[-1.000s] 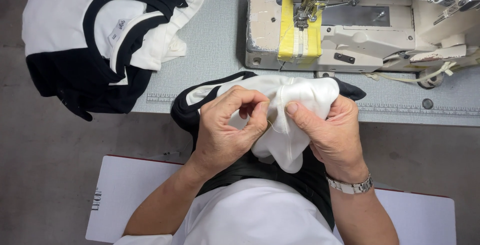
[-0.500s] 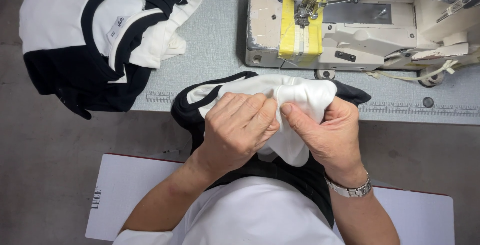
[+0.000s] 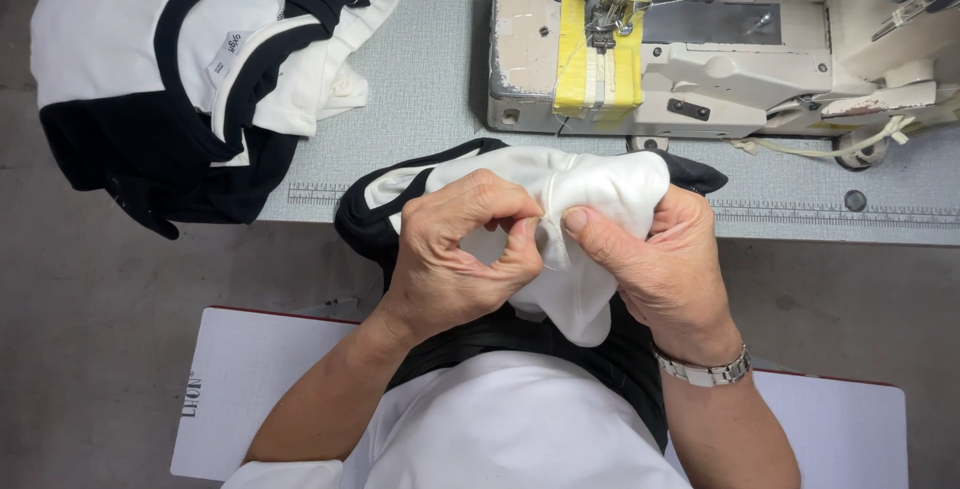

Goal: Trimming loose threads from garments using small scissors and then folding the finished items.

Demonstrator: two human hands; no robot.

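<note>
A white and black garment [image 3: 590,184] is bunched at the near edge of the grey table [image 3: 430,99], draping down toward my lap. My left hand [image 3: 455,254] pinches its white fabric between thumb and fingertips at the middle. My right hand [image 3: 650,259], with a metal watch on the wrist, grips the same fabric from the right, its thumb pressed beside the left fingers. The two hands meet over a small fold of the cloth. Just beyond the garment stands a beige sewing machine [image 3: 700,39] with a yellow-taped needle area [image 3: 598,59].
A pile of white and black garments [image 3: 190,59] lies on the table's left end and hangs over its edge. A ruler strip runs along the table's near edge. A white board [image 3: 260,379] lies below at lap level, over a grey floor.
My left hand's fingers have shifted on the fabric, curling into a ring with the thumb. The garment bunch and right hand stay almost in place.
</note>
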